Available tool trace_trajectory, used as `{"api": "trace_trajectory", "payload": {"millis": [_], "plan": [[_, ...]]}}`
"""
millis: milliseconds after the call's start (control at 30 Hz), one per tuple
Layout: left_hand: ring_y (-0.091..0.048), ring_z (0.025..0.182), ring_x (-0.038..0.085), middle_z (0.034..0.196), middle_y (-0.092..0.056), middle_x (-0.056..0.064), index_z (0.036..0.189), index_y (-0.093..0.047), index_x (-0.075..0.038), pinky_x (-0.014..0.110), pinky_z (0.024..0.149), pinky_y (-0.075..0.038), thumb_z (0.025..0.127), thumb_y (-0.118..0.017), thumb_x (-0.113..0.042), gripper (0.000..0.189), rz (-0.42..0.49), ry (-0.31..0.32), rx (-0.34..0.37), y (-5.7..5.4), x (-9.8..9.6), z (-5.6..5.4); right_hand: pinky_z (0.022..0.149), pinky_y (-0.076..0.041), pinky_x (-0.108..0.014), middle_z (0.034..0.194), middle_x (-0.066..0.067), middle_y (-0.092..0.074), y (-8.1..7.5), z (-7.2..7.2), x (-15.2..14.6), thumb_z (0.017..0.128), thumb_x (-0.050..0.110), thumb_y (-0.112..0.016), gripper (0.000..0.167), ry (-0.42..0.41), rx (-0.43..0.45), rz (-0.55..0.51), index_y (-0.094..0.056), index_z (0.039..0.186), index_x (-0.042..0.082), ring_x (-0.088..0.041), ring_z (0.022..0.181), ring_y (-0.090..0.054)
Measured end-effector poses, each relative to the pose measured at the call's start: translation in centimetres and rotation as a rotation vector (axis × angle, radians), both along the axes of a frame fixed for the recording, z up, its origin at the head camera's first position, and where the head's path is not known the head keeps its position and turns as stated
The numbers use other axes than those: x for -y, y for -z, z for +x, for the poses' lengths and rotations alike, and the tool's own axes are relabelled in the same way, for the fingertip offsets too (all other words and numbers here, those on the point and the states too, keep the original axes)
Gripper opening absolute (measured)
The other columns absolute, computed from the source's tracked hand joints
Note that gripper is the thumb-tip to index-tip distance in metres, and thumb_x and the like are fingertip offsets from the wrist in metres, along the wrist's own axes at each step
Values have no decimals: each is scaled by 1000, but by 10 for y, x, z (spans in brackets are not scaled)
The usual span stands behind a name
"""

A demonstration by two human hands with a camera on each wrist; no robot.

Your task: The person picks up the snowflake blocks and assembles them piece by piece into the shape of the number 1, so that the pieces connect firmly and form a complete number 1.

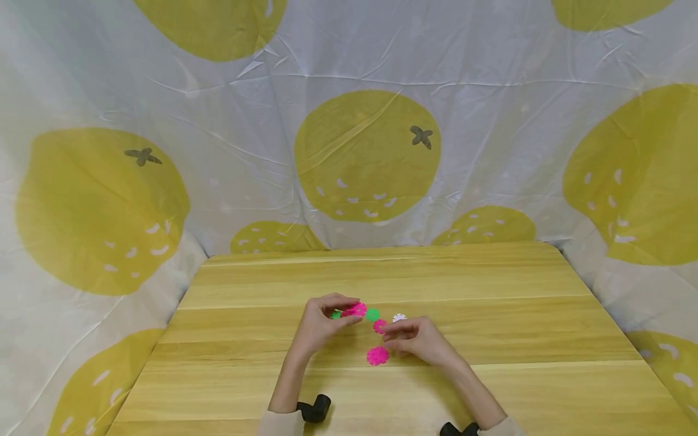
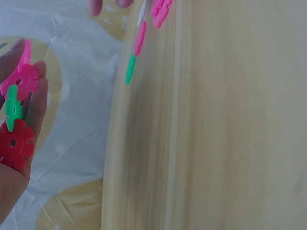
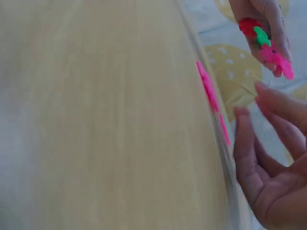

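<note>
- Your left hand point(image 1: 319, 324) grasps a short chain of notched snowflake discs between thumb and fingers, above the table point(image 1: 491, 375). Squeezing too hard could bend the slots or pop a joint.
- In that chain the red disc point(image 2: 14, 143) sits nearest your palm, the green disc point(image 2: 14, 112) next, then the pink discs point(image 2: 20, 80) towards the fingertips. The green disc sits at an angle to its neighbours, so a sideways push at the pink end would likely twist it loose.
- On the tabletop, right of the chain, lies a loose green disc point(image 1: 372, 315). Lowering your left hand carelessly could nudge it away.
- The pink cluster point(image 1: 377, 356) lies nearer you. Its discs seem to overlap, so you could pick up two when you want one; how they join is too small to tell.
- The single pink disc point(image 1: 380, 327) lies just beside the loose green one, by your right fingertips. Being thin and flat, it could slide rather than lift if you press on its edge.
- The white disc point(image 1: 399, 318) lies beyond your right fingers, where a knuckle could brush it.
- Your right hand point(image 1: 420, 340) grasps nothing: thumb and fingers are bent but apart. Closing them off-centre would risk pinching only a rim, and the disc could flip out.
</note>
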State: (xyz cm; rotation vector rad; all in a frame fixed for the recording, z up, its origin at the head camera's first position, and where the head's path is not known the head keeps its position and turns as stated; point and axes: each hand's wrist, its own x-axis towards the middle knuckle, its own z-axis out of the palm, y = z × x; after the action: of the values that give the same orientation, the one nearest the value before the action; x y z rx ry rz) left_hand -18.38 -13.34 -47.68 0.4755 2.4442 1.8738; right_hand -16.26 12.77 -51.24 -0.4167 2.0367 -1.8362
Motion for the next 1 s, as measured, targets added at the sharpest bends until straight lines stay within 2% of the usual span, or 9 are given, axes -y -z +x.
{"api": "trace_trajectory", "payload": {"millis": [100, 167, 233, 433, 633, 833, 1000], "plan": [[-67, 96, 15, 108, -78, 8, 110, -82, -13, 22, 80, -55, 83, -88, -17, 28, -16, 12, 6, 0, 2, 0, 70, -60, -22, 112, -28, -75, 3, 2, 3, 90, 5, -79, 36, -48, 13, 17, -72, 123, -7, -10, 83, -73], [-67, 96, 16, 107, -79, 7, 110, -82, -14, 22, 82, -55, 83, -88, -17, 28, -23, 13, 13, 0, 3, 1, 68, -57, -19, 111, -27, -75, 4, 3, 6, 87, 4, -81, 36, -54, -16, 38, -73, 121, -6, -9, 81, -71], [-68, 96, 16, 106, -79, 7, 110, -82, -13, 23, 84, -55, 82, -89, -16, 29, -23, 10, 17, 0, 3, 1, 66, -54, -17, 109, -25, -76, 5, 4, 9, 83, 3, -83, 36, -47, -62, 70, -75, 117, -4, -8, 78, -68], [-71, 96, 18, 104, -79, 8, 108, -82, -13, 26, 87, -57, 80, -90, -17, 29, -31, 11, 18, -1, 2, 1, 60, -48, -18, 90, -15, -73, 8, 5, 15, 76, 5, -90, 32, 2, -176, 210, -81, 106, 4, -5, 67, -58], [-73, 99, 22, 105, -78, 8, 107, -82, -14, 33, 87, -59, 80, -90, -18, 29, -52, 32, 36, -1, 0, 1, 58, -46, -19, 78, 0, -65, 8, 5, 18, 75, 6, -91, 27, 44, -220, 302, -82, 101, 8, -4, 63, -54], [-70, 100, 20, 104, -78, 4, 107, -82, -17, 34, 90, -57, 82, -90, -22, 27, -83, 49, 36, 1, -1, 2, 58, -46, -19, 81, -3, -63, 8, 7, 19, 75, 8, -92, 27, 44, -245, 326, -75, 95, 8, -4, 64, -53], [-70, 100, 15, 104, -77, 3, 105, -82, -19, 27, 85, -57, 84, -88, -21, 22, -110, 91, 26, 2, -2, 5, 56, -49, -18, 83, -5, -63, 6, 8, 16, 84, 5, -85, 23, 16, -224, 303, -67, 98, 6, -5, 64, -56]]}}
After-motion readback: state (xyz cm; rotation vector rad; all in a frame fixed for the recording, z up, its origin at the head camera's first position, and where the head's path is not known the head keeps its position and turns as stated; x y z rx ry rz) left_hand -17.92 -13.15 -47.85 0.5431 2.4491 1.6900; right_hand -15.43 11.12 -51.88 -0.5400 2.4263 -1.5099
